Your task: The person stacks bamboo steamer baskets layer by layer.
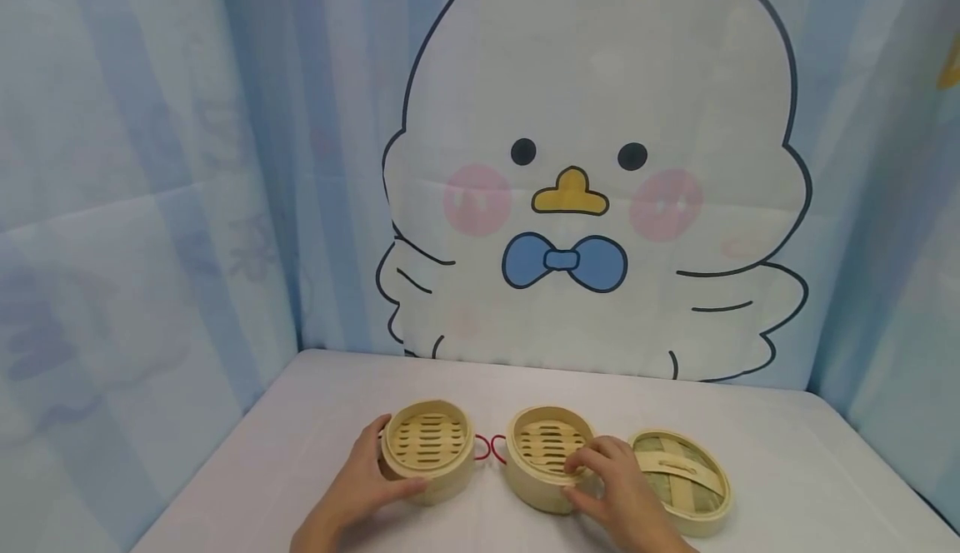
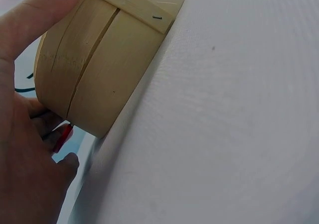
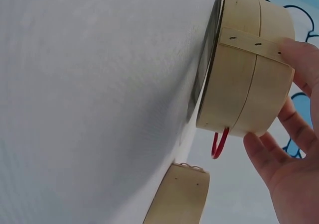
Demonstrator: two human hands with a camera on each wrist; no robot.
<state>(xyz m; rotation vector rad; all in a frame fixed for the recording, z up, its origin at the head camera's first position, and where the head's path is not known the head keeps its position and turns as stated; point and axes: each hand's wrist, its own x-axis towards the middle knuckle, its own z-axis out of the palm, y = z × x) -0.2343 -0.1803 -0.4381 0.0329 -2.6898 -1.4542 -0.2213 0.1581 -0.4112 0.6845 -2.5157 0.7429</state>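
Observation:
Two round bamboo steamer baskets with slatted bases stand side by side on the table. My left hand (image 1: 358,471) grips the left steamer basket (image 1: 448,485), its thumb along the near wall and its fingers round the far left side. In the left wrist view that basket's wall (image 2: 112,59) shows a stapled strip. Over the right steamer basket (image 1: 528,485), my right hand (image 1: 613,486) has its fingers at the rim and its thumb on the near wall, pinching the edge. A red loop (image 3: 219,144) sticks out from this basket's side in the right wrist view.
A bamboo steamer lid (image 1: 678,468) with a woven strap lies just right of my right hand. The white table (image 1: 247,495) is backed by a curtain (image 1: 337,161) printed with a white bird. Red loops (image 1: 483,448) meet between the baskets.

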